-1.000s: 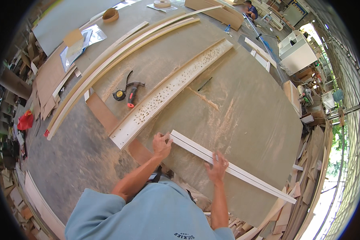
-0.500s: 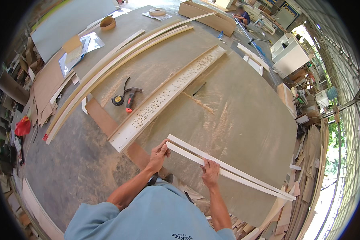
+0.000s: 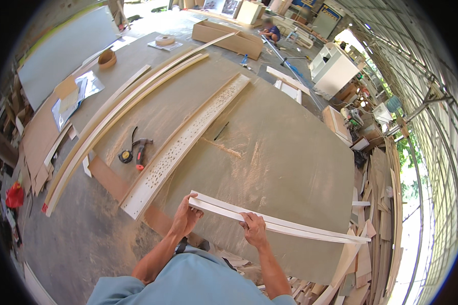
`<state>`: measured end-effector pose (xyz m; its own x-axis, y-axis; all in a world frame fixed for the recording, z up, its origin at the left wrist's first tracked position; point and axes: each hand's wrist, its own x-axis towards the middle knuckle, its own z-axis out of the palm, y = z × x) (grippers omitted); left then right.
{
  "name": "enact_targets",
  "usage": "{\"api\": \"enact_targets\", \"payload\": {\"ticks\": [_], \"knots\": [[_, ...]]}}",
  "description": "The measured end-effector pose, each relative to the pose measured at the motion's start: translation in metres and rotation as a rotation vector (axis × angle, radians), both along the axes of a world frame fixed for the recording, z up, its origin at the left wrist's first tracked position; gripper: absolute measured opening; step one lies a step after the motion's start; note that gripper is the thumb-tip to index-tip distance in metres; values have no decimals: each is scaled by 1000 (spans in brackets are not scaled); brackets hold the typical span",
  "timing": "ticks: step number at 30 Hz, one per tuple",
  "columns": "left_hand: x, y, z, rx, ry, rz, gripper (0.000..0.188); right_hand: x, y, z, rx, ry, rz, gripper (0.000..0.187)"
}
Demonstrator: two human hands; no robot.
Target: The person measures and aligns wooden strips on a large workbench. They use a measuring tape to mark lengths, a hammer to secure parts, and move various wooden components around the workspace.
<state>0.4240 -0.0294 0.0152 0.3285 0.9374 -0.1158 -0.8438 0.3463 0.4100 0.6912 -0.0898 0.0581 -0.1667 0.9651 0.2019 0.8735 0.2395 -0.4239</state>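
Note:
Two long white wooden strips (image 3: pixel 221 212) lie side by side, pressed close together along their length. My left hand (image 3: pixel 187 217) is closed around their near-left end, with the thumb and fingers at the tips. Further along, my right hand (image 3: pixel 253 227) grips the strips from above, its fingers curled over them. Their far ends reach past the table's right edge, over a pile of scrap wood. Beyond my hands, a pale board with many small holes or chips (image 3: pixel 188 140) lies slantwise on the dusty table (image 3: pixel 290 152).
A hammer (image 3: pixel 141 155) and a tape measure (image 3: pixel 125 155) lie left of the pale board, a thin dark pencil-like stick (image 3: pixel 221 130) right of it. Long curved strips (image 3: pixel 102 122) cross the table's left side. Scrap wood (image 3: pixel 376 203) stands at the right. A person (image 3: pixel 270 31) crouches far off.
The gap between the two white strips has narrowed until they nearly touch. Both hands keep their hold. My view has turned, so the table's contents appear further left and lower.

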Motion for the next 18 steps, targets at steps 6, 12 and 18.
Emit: {"api": "enact_targets", "payload": {"ticks": [6,12,18], "knots": [[-8,-1,22,-35,130,21,28,6,-4,1,-52,33,-20,35],[-14,-2,-15,-90,39,34,24,-8,-16,7,-7,65,-28,35],[-3,-12,22,-202,-68,42,26,-6,-19,12,-3,51,-71,38]]}}
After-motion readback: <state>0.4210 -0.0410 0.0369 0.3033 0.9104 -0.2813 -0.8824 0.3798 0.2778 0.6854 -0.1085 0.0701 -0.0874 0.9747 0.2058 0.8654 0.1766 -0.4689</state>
